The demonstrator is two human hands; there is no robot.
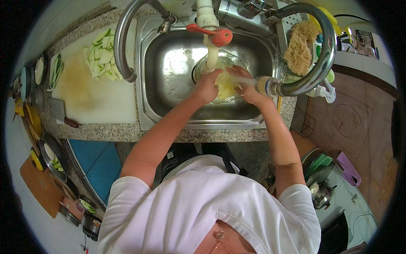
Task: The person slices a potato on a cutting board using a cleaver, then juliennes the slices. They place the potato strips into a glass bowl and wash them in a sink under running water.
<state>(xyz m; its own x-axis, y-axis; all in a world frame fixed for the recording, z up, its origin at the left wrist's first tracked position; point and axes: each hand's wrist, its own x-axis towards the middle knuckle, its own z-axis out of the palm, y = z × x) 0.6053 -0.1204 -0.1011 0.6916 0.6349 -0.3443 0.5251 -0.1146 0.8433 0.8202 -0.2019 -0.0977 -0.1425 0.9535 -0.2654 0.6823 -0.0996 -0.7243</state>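
A clear glass bowl (233, 57) holding pale yellow food pieces (226, 90) sits in the stainless steel sink (168, 104). The pieces look wet, but what they are is unclear. My left hand (207, 85) reaches in from the bowl's left side, under the spout of the white tap with a red lever (221, 36), which hides part of it. On the right, my right hand (249, 85) has bent fingers over the yellow pieces. A blurred stream, apparently water, comes from the curved metal faucet (330, 60) and crosses that hand. Whether either hand grips anything cannot be seen.
Left of the sink, a white cutting board (101, 104) bears sliced green-skinned vegetable (103, 57), spring onions (56, 71) and a cleaver (58, 111). Another curved faucet (119, 41) overhangs the sink's left edge. A fibrous scrubber (299, 47) and a pump bottle (326, 92) stand on the right.
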